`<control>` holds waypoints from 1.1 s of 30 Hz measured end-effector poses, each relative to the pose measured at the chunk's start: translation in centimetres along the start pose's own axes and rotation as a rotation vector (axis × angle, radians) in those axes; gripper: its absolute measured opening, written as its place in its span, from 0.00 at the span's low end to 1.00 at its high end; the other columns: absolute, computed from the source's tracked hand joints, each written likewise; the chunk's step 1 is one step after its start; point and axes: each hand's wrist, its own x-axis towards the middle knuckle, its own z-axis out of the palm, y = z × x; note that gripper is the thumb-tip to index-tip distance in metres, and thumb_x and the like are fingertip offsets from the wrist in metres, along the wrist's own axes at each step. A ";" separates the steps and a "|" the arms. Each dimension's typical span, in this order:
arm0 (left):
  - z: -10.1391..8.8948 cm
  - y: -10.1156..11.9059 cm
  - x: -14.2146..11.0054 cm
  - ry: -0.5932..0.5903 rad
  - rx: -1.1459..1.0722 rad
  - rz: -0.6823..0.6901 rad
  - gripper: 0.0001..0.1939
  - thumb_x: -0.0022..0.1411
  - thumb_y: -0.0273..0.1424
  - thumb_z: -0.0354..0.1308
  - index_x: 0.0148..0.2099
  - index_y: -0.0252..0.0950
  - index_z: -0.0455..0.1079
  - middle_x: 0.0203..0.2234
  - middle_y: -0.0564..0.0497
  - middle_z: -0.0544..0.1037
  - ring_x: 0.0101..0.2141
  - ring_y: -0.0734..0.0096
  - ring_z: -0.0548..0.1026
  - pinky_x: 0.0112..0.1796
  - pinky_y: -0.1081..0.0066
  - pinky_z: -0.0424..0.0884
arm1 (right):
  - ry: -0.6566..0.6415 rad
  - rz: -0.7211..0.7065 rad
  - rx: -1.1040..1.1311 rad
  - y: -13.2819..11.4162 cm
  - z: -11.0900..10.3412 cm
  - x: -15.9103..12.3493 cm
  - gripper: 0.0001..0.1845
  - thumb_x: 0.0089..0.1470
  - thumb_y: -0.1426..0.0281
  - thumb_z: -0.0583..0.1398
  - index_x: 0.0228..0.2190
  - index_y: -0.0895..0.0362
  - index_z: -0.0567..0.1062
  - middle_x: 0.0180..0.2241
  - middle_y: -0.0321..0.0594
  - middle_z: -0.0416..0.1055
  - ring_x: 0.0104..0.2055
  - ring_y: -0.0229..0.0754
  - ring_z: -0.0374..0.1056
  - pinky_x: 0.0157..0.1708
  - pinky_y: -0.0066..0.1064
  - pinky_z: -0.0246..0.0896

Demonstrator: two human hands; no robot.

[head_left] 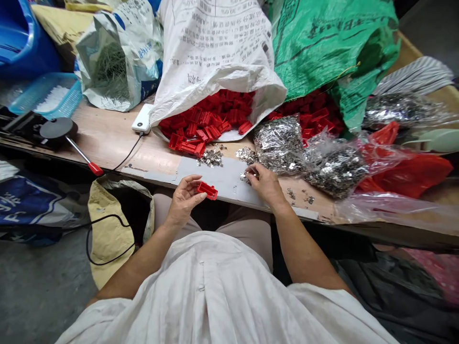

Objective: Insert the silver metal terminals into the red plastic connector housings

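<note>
My left hand (185,198) pinches a red plastic housing (208,190) with an open hollow side, held just over the front edge of the bench. Over the grey sheet (226,174), my right hand (263,183) has its thumb and fingertips together at a small pile of metal clips (245,177). Whether a clip is between those fingers is too small to make out. Two more small heaps, a pile of metal pieces (211,157) and another pile of pieces (246,155), lie behind. Loose red housings (186,145) rest at the mouth of the white sack.
Behind stand a white woven sack (218,38) and a green sack (322,43), both spilling red parts. Clear bags of metal pieces (279,143) lie right. Left are a hand press lever (84,155), a white power bank (142,118) and a blue basket (68,102). A yellow sack (109,239) hangs below.
</note>
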 end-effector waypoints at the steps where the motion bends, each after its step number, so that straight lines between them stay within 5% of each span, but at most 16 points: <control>1: 0.1 0.0 0.0 -0.008 -0.057 -0.063 0.26 0.49 0.26 0.69 0.51 0.40 0.69 0.40 0.52 0.74 0.42 0.73 0.74 0.47 0.73 0.70 | -0.009 0.002 0.052 -0.2 0.0 0.2 0.08 0.53 0.70 0.57 0.37 0.55 0.74 0.37 0.41 0.76 0.36 0.43 0.70 0.39 0.33 0.60; 6: 0.9 0.1 -0.5 -0.062 -0.282 -0.362 0.24 0.49 0.23 0.68 0.48 0.37 0.69 0.41 0.48 0.77 0.43 0.66 0.75 0.45 0.64 0.72 | -0.179 -0.023 0.056 -2.1 0.9 1.2 0.07 0.53 0.70 0.59 0.35 0.53 0.75 0.35 0.38 0.77 0.37 0.42 0.71 0.38 0.32 0.60; 10: 0.8 0.0 -0.9 -0.093 -0.345 -0.500 0.17 0.51 0.23 0.65 0.45 0.36 0.71 0.44 0.47 0.77 0.40 0.65 0.77 0.43 0.60 0.74 | -0.169 0.015 -0.143 -2.4 1.2 1.9 0.09 0.55 0.71 0.57 0.37 0.52 0.77 0.38 0.40 0.78 0.40 0.45 0.71 0.39 0.33 0.60; 16: 0.2 -0.2 -0.9 -0.089 -0.429 -0.577 0.13 0.56 0.24 0.62 0.45 0.36 0.70 0.46 0.47 0.76 0.36 0.70 0.77 0.41 0.60 0.75 | -0.192 -0.104 -0.215 -1.9 0.6 1.5 0.10 0.57 0.71 0.57 0.40 0.53 0.77 0.42 0.41 0.76 0.44 0.44 0.70 0.43 0.32 0.59; 22: 0.7 -0.5 -0.7 -0.101 -0.538 -0.608 0.15 0.55 0.27 0.63 0.46 0.37 0.70 0.44 0.45 0.76 0.37 0.66 0.78 0.36 0.68 0.74 | -0.206 -0.130 -0.385 -2.9 1.0 1.3 0.10 0.58 0.67 0.57 0.38 0.52 0.78 0.41 0.43 0.75 0.39 0.44 0.69 0.35 0.31 0.58; 26: 0.6 -0.8 -0.6 -0.094 -0.564 -0.589 0.16 0.55 0.30 0.65 0.46 0.37 0.69 0.41 0.45 0.77 0.35 0.69 0.77 0.34 0.73 0.72 | -0.182 -0.106 -0.075 -3.7 0.8 1.0 0.08 0.56 0.66 0.58 0.33 0.54 0.77 0.33 0.39 0.75 0.33 0.40 0.68 0.32 0.30 0.58; 30: 0.7 -1.1 -0.6 -0.043 -0.531 -0.557 0.15 0.54 0.31 0.67 0.44 0.35 0.70 0.37 0.47 0.76 0.34 0.72 0.77 0.34 0.75 0.73 | -0.366 -0.037 0.475 -5.3 0.6 -0.3 0.12 0.53 0.59 0.60 0.29 0.56 0.75 0.23 0.34 0.68 0.23 0.34 0.61 0.24 0.27 0.57; 33: 1.1 -1.2 -0.7 0.010 -0.478 -0.542 0.14 0.52 0.31 0.68 0.39 0.33 0.70 0.33 0.51 0.75 0.31 0.75 0.76 0.33 0.76 0.73 | -0.441 -0.033 0.618 -6.4 0.7 -1.2 0.12 0.52 0.59 0.61 0.29 0.56 0.74 0.24 0.33 0.67 0.22 0.32 0.58 0.23 0.26 0.55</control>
